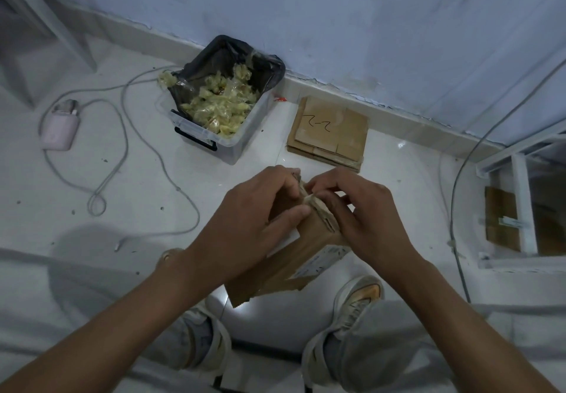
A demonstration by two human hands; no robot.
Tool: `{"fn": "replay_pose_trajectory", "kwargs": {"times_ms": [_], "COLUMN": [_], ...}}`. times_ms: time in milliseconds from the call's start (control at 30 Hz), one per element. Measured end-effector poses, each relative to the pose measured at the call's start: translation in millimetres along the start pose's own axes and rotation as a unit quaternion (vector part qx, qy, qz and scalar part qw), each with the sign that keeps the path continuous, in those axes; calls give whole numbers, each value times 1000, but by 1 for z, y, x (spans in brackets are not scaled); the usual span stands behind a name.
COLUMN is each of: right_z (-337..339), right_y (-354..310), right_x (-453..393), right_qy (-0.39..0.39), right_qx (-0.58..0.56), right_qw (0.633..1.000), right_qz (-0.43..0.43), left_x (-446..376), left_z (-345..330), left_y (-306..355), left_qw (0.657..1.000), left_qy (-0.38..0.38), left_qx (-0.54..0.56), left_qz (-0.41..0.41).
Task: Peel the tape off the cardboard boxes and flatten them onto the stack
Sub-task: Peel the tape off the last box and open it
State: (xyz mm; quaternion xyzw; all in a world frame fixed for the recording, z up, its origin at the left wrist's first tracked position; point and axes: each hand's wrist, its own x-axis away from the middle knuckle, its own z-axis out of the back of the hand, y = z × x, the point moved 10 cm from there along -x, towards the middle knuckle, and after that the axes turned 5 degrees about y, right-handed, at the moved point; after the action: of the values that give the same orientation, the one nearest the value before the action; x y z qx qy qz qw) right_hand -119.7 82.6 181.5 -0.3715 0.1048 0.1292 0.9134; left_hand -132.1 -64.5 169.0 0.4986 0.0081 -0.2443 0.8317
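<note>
Both hands grip our box above bare floor: left hand curled round its side, right hand pinching tape at the top edge; stack lies by the wall.

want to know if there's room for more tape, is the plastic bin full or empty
Partly full. The clear plastic bin, lined with a black bag, holds a heap of crumpled yellowish tape below its rim; one clump hangs over the left edge.

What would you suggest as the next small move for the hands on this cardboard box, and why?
Probably pull the pinched tape away along the box's top edge. The right hand pinches it there, while the left hand grips the cardboard box, which is not yet on the flattened stack by the wall. The bin of crumpled tape sits ahead.
</note>
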Motion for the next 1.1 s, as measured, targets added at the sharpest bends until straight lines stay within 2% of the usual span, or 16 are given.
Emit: {"fn": "replay_pose_trajectory", "kwargs": {"times_ms": [133, 200, 233, 300, 367, 400, 500, 567, 667, 733, 800, 867, 1100], "right_z": [-2, -7, -11, -16, -14, -12, -9, -13, -11, -6, -8, -10, -19], "right_y": [7, 7, 8, 11, 18, 22, 27, 26, 24, 14, 3, -1, -15], "right_x": [-1, 1, 3, 7, 9, 9, 10, 10, 7, 0, -3, -1, 4], "right_qy": [-7, -21, -30, -37, -21, -8, 14, 1, -1, -13, -54, -71, -68], "right_qx": [-28, -36, -34, -21, -37, -57, -78, -56, -89, -78, 26, 119, 164], "right_qw": [999, 998, 998, 997, 994, 990, 983, 986, 983, 990, 998, 990, 975], "right_qz": [-30, -41, -47, -63, -102, -128, -165, -159, -161, -113, -22, 39, 136], "left_x": [3, 1, 0, -1, 1, 3, 15, 21, 20, 13, 7, 4, 8], "left_z": [-8, -8, -6, -3, -10, -15, -25, -27, -22, -18, -12, -9, -19], "left_y": [5, 0, -5, -19, -25, -24, -28, -29, -33, -29, -24, -21, -19], "left_qw": [995, 988, 988, 995, 987, 984, 963, 958, 966, 969, 970, 962, 949], "left_qy": [23, 34, 33, 5, -69, -112, -195, -183, -126, -107, -83, -80, -123], "left_qx": [-84, -150, -148, -28, 60, 43, -118, -177, -187, -203, -225, -259, -290], "left_qz": [-46, -5, 30, 100, 134, 135, 143, 131, 124, 88, 50, 19, -26]}}
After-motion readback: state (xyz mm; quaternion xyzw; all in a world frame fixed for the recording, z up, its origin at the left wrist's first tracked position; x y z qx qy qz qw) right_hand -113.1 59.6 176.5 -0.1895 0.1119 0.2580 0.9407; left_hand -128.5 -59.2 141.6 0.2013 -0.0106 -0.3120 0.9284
